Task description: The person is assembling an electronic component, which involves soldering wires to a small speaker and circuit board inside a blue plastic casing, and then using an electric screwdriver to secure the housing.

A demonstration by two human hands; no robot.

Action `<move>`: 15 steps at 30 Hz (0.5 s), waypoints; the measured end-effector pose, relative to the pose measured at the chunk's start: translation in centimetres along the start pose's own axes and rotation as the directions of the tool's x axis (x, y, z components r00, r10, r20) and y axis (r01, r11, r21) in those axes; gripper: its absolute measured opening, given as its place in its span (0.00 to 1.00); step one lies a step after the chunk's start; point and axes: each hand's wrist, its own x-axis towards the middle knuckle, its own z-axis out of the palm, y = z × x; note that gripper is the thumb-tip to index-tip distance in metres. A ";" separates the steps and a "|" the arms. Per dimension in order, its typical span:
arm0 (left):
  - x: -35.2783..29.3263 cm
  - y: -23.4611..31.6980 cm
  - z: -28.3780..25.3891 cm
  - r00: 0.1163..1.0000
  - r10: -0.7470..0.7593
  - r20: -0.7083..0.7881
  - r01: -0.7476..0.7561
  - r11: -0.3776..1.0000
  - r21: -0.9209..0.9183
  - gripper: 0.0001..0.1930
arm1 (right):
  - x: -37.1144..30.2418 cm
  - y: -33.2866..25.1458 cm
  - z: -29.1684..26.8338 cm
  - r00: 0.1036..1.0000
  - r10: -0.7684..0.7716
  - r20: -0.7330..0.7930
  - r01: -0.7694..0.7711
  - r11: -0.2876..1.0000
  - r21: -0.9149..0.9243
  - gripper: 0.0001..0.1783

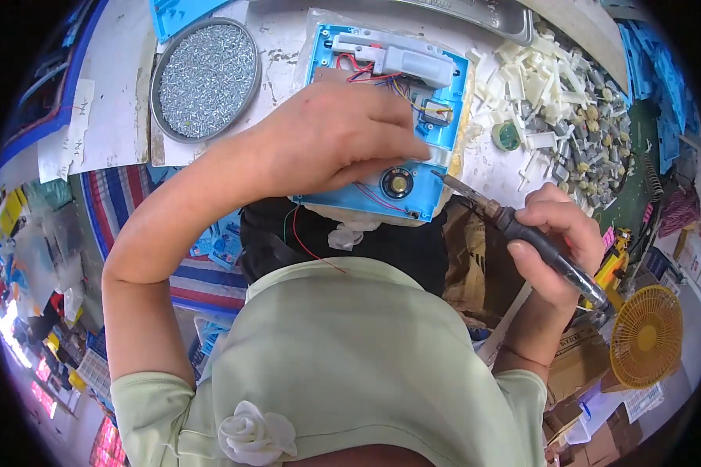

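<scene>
A light-blue plastic casing [457, 87] lies on the bench in front of me, its inside facing up. It holds a grey plastic unit [417, 65], a small round speaker [397, 183] and thin coloured wires. My left hand [350, 132] reaches across the casing, fingertips pinched together at its right part; what they grip is too small or hidden to name. In my right hand [557, 245] is a soldering iron [526, 232] with a dark handle. Its tip points up and left, close to the casing's right edge and just below my left fingertips.
A round metal bowl of small screws [206, 78] stands at the left. White plastic parts [514, 86] and grey parts [600, 148] are heaped at the right, near a green tape roll [505, 136]. A metal tray [494, 17] lies behind; a yellow fan [646, 336] is lower right.
</scene>
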 end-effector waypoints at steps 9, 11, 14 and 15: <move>0.0 0.4 0.7 0.999 -0.010 -0.037 0.011 0.999 0.041 0.12 | 0.7 0.1 0.5 0.997 0.000 0.075 0.001 1.000 -0.007 0.17; 0.1 0.7 0.4 0.999 -0.050 0.003 0.049 0.997 0.062 0.12 | 0.8 0.1 0.6 0.996 0.009 0.094 -0.007 1.000 -0.011 0.18; 0.2 0.8 0.4 0.997 -0.064 0.033 0.062 0.995 0.074 0.13 | 0.9 0.3 0.8 0.993 0.017 0.116 -0.014 0.999 -0.030 0.18; 0.1 0.8 0.5 0.997 -0.063 0.031 0.061 0.995 0.082 0.13 | 1.0 0.3 0.9 0.993 0.013 0.116 -0.010 1.000 -0.023 0.18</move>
